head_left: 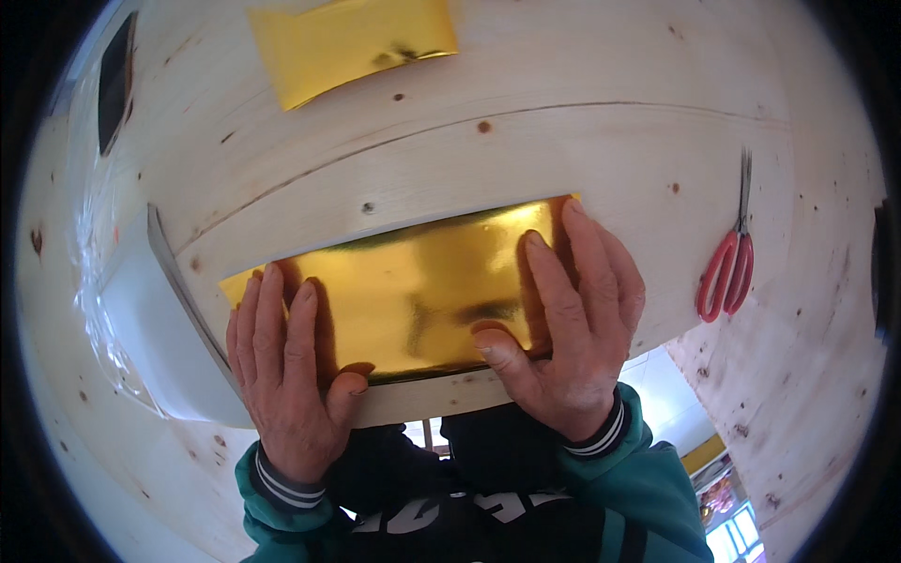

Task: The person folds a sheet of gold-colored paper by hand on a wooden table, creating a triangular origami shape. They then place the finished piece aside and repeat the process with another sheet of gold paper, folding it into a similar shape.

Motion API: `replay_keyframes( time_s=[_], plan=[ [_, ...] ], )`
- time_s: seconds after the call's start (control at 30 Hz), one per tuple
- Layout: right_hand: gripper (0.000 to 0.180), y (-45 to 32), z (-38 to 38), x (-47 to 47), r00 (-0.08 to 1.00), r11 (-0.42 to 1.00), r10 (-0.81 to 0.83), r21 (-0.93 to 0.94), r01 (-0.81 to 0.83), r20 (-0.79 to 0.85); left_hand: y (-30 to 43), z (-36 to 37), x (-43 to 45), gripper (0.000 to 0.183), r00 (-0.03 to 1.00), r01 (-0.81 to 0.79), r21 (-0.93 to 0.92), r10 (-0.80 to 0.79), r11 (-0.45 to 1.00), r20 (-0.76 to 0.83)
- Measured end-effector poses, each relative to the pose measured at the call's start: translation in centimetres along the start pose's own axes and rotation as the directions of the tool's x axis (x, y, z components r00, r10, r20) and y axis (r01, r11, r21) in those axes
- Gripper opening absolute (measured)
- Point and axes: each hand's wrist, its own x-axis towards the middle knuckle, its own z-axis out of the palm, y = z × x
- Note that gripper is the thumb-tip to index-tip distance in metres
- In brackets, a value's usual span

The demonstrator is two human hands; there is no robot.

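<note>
A sheet of shiny gold foil paper (422, 295) lies flat on the wooden table near its front edge, a pale strip showing along its far side. My left hand (292, 373) rests palm down on the sheet's left end, fingers spread a little. On the right end lies my right hand (574, 320), palm down, its thumb and fingers apart on the foil. Neither hand grips anything. Both hands' fingers cast dark reflections in the surface.
Another piece of gold foil (359, 49) lies farther back on the table. Scissors with red handles (728, 260) lie at the right. At the left are a stack of white sheets (165, 331), clear plastic film (88, 281) and a dark flat object (117, 84).
</note>
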Motion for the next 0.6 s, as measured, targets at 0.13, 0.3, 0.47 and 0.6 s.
replay_keyframes(
  time_s=[0.13,0.3,0.47,0.6],
  plan=[
    [0.062,0.2,0.0,0.2,1.0,1.0,0.002,-0.014,-0.001,0.027,-0.1,0.3,0.2,0.069,0.999,-0.022,-0.013,0.022,1.0,-0.048],
    [0.062,0.1,0.0,0.0,1.0,0.999,0.015,-0.041,-0.014,0.021,-0.6,-0.9,1.0,0.049,0.997,-0.021,-0.12,0.012,0.993,-0.074],
    [0.058,0.0,0.3,-0.1,1.0,1.0,0.017,-0.017,-0.017,-0.008,-1.5,-1.2,2.4,0.046,0.974,0.095,-0.2,-0.133,0.975,-0.183],
    [0.059,-0.3,0.4,0.0,0.999,1.0,-0.001,-0.029,-0.001,-0.045,-2.1,-1.6,3.2,0.048,0.956,0.087,-0.316,-0.169,0.945,-0.241]
  ],
)
